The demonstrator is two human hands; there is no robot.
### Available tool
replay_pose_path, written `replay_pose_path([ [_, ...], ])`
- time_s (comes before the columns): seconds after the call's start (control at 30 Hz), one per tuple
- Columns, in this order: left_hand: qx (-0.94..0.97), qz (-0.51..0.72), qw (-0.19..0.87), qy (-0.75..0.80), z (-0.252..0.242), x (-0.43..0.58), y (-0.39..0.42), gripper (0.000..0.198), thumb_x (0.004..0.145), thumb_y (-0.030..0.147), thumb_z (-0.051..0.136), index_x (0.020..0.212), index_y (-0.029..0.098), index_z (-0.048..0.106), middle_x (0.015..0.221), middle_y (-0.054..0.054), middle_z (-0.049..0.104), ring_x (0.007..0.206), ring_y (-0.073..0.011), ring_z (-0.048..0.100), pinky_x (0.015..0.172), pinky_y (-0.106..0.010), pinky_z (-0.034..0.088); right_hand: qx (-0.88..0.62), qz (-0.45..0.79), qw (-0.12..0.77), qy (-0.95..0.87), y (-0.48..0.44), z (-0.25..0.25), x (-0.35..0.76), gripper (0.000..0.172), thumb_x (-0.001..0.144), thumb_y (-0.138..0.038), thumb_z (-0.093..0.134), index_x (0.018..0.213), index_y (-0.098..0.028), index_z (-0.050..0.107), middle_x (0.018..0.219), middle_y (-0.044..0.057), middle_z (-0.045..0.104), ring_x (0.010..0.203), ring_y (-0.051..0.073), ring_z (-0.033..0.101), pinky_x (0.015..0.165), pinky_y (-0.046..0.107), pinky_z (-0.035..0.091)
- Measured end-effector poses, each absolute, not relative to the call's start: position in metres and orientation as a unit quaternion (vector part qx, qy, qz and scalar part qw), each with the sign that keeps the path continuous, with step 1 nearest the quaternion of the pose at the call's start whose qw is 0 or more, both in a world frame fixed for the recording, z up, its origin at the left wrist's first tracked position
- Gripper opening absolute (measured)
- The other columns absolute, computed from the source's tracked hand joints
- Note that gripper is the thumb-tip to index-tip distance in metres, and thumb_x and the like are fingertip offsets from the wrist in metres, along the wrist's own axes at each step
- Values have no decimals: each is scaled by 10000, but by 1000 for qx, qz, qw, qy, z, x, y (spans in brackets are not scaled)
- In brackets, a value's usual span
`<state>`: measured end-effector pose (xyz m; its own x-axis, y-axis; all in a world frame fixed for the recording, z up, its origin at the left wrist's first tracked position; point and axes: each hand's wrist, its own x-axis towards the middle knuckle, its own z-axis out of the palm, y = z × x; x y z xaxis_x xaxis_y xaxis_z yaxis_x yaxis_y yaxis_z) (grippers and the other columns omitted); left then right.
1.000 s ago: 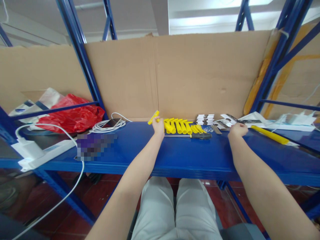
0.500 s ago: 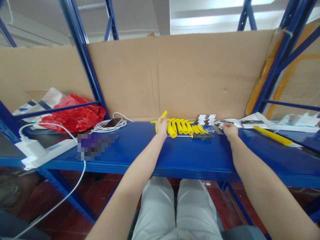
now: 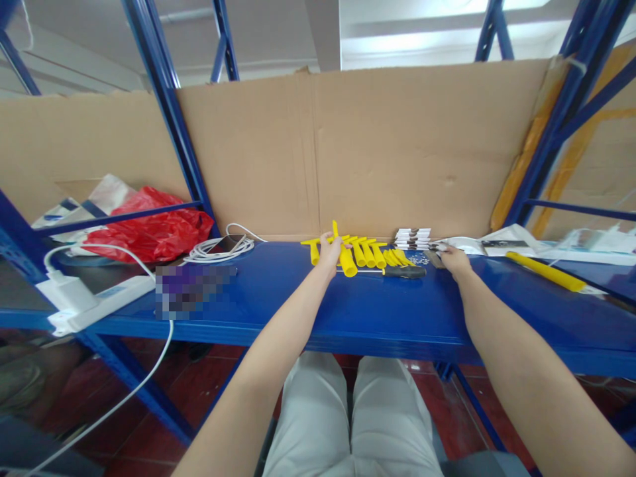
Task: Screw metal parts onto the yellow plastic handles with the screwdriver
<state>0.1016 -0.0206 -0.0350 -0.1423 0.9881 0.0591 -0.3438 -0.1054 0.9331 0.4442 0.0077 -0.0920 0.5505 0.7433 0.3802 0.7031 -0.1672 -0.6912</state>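
The left hand (image 3: 328,253) is closed on a smooth yellow plastic handle (image 3: 334,230), thin end poking up, beside the row of tapered yellow handles (image 3: 368,254) on the glossy blue metal shelf (image 3: 278,291). The right hand (image 3: 454,260) rests curled by flat pale pieces (image 3: 463,246); whether it grips any I cannot tell.

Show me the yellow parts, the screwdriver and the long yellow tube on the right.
yellow parts (image 3: 368,255): head view, on one tube in the row's middle.
screwdriver (image 3: 406,271): head view, on its dark handle.
long yellow tube (image 3: 540,271): head view, midway along its length.
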Motion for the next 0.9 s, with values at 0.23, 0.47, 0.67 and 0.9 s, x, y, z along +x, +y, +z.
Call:
replay_pose_path([
  [0.23,392,535,639,391,-30,98,-30,350,607,121,583,948,193,543,593,15,583,327,-89,375,355,-232,353,-819,26,403,-408,-8,-75,421,394,794,-162,617,1154,-187,774,1173,185,716,1182,376,635,999,554,496],
  [0.47,432,486,643,404,-33,98,-29,159,637,107,569,702,218,475,458,49,430,323,-87,357,349,-205,289,-808,-46,398,-433,-21,-61,405,408,830,-146,568,1199,-136,742,1257,216,670,1207,361,613,997,496,491],
  [0.67,448,487,611,434,-36,99,-28,143,610,92,564,669,208,505,447,29,445,356,-106,389,377,-221,315,-715,-66,351,-601,-28,-37,375,229,897,-229,531,957,-176,745,1020,130,747,1013,264,676,891,355,519],
  [0.9,442,500,599,444,-36,99,-28,199,622,61,594,635,213,466,429,50,424,331,-85,372,359,-203,307,-625,-5,130,-770,-45,-33,334,340,779,-465,759,1022,-228,787,1243,119,733,1245,347,620,1036,440,480],
])
